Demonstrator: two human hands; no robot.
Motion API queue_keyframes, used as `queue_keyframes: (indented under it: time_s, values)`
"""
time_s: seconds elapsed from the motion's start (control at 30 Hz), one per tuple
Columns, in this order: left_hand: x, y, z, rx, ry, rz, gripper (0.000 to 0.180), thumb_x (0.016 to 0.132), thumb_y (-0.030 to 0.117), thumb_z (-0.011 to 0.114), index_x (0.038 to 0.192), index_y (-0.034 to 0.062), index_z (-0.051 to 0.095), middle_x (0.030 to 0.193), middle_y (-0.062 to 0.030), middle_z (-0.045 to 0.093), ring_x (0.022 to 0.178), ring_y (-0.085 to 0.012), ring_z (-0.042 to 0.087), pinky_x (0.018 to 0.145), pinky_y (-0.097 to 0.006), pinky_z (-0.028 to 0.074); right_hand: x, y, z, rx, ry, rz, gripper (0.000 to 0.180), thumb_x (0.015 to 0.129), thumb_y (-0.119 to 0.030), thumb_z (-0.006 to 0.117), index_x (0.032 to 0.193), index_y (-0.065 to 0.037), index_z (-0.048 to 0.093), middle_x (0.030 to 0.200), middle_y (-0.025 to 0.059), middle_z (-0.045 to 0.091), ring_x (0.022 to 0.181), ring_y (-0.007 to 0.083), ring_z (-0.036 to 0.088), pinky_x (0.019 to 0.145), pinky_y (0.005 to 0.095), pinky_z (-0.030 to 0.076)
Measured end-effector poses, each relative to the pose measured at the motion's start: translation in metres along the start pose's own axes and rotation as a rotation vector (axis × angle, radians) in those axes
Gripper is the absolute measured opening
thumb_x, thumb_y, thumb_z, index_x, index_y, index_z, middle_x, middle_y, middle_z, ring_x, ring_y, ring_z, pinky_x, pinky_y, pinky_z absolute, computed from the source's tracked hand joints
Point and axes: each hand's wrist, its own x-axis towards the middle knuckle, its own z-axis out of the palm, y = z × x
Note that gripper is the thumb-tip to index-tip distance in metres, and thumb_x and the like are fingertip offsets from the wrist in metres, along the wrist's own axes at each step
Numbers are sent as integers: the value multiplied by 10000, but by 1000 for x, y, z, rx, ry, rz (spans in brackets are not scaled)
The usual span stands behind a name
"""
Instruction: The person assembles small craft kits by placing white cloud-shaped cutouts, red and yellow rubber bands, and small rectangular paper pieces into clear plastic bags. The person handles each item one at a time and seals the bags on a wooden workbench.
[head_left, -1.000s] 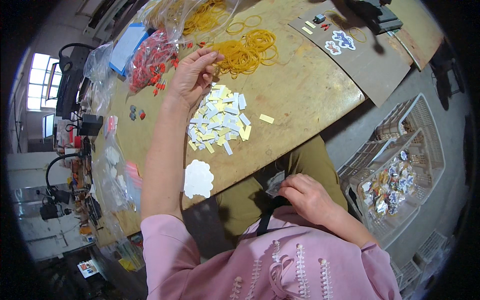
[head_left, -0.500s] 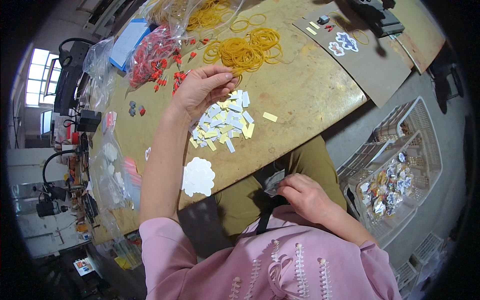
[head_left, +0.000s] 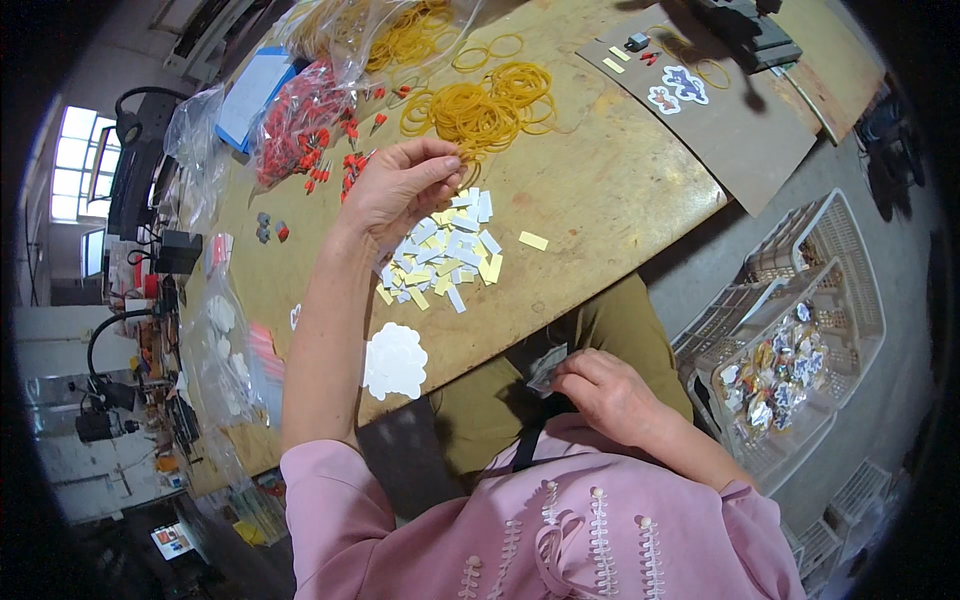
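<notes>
A single head-worn fisheye view looks steeply down from above the person's chest onto a wooden worktable [head_left: 600, 200], close enough that the pink sleeves fill the lower edge. The table runs up and away toward the top of the frame. Its straight edges bow near the dark circular rim. A wire basket [head_left: 850, 270] sits low at right.
</notes>
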Motion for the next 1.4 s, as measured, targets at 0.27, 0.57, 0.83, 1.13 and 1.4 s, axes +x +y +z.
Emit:
queue_keyframes:
  time_s: [0.27, 0.57, 0.83, 1.13, 1.4]
  values:
    - [-27, 14, 9, 733, 136, 469, 202, 927, 45, 757, 1128, 29, 737, 928, 2, 709, 756, -61, 630, 705, -225, 520, 3, -2, -9, -44, 45, 2, 446, 630, -169, 860, 1010, -43, 665, 1064, 114, 647, 1008, 325, 649, 863, 416, 545]
    - [-101, 11, 15, 1445, 368, 851, 101, 892, 64, 749, 982, 19, 742, 909, -93, 704, 768, -203, 670, 702, -314, 529, 12, -16, -1, -64, 108, -48, 279, 744, -24, 741, 1012, -20, 661, 1084, 131, 651, 1016, 327, 660, 863, 410, 557]
    - [-165, -24, 38, 605, 178, 165, 83, 955, 38, 709, 1021, -13, 721, 854, -51, 706, 791, -99, 706, 676, -265, 555, 23, -33, 11, 71, 126, -32, 258, 793, 73, 704, 1037, 3, 656, 1147, 175, 644, 1073, 367, 662, 874, 410, 572]
    - [-201, -117, 78, 223, 251, 239, 150, 939, -2, 743, 1089, 9, 735, 990, -78, 748, 799, -124, 724, 720, -243, 579, 32, -43, 25, 159, 79, -51, 299, 835, 76, 704, 1126, 17, 677, 1227, 222, 631, 1109, 415, 649, 909, 426, 562]
    - [-214, -119, 60, 1164, 192, 715, 298, 771, 54, 792, 1060, 125, 785, 913, 4, 653, 815, -214, 624, 677, -345, 538, 24, -40, 26, 235, -8, 25, 242, 867, 71, 698, 1100, 14, 667, 1276, 234, 624, 1136, 408, 648, 942, 421, 555]
